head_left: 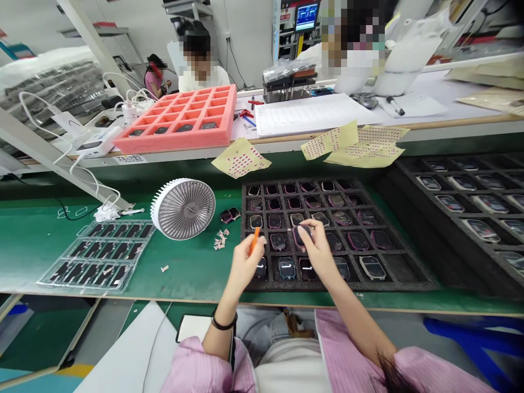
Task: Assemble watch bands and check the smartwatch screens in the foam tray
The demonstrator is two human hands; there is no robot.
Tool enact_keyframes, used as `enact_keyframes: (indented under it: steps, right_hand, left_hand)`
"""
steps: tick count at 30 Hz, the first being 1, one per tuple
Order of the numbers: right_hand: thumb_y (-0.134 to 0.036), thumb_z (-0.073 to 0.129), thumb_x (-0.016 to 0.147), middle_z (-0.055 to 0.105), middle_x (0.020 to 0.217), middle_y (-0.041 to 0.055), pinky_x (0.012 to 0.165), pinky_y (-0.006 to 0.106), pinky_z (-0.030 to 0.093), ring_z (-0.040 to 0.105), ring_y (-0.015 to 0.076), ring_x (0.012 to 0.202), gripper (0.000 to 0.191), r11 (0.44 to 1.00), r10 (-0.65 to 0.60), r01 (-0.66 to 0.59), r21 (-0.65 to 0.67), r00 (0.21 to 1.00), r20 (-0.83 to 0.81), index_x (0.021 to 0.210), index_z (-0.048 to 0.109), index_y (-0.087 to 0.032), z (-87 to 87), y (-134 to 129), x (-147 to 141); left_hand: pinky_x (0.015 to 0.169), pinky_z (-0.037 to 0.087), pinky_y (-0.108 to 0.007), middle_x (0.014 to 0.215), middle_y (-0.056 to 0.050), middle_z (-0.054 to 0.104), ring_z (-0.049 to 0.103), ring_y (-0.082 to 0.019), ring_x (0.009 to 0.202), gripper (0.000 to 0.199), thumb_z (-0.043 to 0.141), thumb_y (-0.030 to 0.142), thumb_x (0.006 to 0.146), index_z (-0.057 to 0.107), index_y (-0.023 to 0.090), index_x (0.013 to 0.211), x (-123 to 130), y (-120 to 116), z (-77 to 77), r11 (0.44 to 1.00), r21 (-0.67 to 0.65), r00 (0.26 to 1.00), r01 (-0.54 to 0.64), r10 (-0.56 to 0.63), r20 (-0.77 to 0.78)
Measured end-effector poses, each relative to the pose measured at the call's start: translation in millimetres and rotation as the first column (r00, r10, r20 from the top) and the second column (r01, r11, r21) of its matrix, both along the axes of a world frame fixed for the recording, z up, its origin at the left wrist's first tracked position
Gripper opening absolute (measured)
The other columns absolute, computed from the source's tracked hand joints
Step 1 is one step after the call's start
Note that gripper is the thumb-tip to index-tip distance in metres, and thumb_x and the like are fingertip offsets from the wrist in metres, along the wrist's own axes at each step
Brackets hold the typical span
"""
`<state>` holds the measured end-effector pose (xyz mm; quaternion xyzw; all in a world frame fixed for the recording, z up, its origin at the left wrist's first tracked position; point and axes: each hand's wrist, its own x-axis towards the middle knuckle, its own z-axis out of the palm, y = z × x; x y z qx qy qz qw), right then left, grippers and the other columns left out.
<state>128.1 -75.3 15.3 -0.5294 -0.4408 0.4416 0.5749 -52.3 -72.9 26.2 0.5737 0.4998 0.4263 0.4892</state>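
Observation:
My left hand [245, 259] is closed around an orange tool [254, 240] held upright over the left part of a black foam tray [399, 267]. Between the fingers of my right hand [318, 244] is a dark watch case with a purple edge [301, 237], above the tray's middle. Watch cases sit in most of the tray's compartments. Three in the front row, among them a blue-edged one [287, 268], show lit white marks on their screens. A silver-edged case [372, 268] lies in the front row at the right.
A white fan [183, 209] stands left of the tray, near two loose watch cases [230, 215] and small labels [221, 239]. A clear tray of black parts [98, 254] lies far left. A pink foam tray [176, 143] rests on the shelf. Another black tray [470, 218] is at right. People sit beyond.

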Motion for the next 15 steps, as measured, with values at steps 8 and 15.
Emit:
enact_keyframes:
  steps: [8, 15]
  right_hand:
    - [-0.039, 0.043, 0.092, 0.064, 0.094, 0.0108, 0.080, 0.043, 0.041, 0.055, 0.0284, 0.089, 0.024, 0.997, -0.046, -0.020, 0.069, 0.559, 0.828, 0.100, 0.058, -0.021, -26.1, 5, 42]
    - [-0.049, 0.043, 0.092, 0.059, 0.090, 0.0196, 0.068, 0.042, 0.041, 0.054, 0.0342, 0.087, 0.041, 0.974, -0.075, 0.221, 0.043, 0.139, 0.987, 0.089, 0.062, -0.013, -31.0, -1, 84]
  left_hand:
    - [0.057, 0.030, -0.024, 0.061, -0.002, 0.056, 0.049, -0.015, 0.055, 0.028, 0.046, 0.035, 0.091, 0.055, 0.019, 0.070, -70, 12, -17.5, 0.964, 0.124, 0.704, -0.237, 0.258, -0.661]
    - [0.058, 0.034, -0.025, 0.077, -0.008, 0.066, 0.060, -0.021, 0.064, 0.029, 0.045, 0.041, 0.092, 0.059, 0.017, 0.102, -65, 16, -16.5, 0.948, 0.148, 0.675, -0.283, 0.307, -0.671]
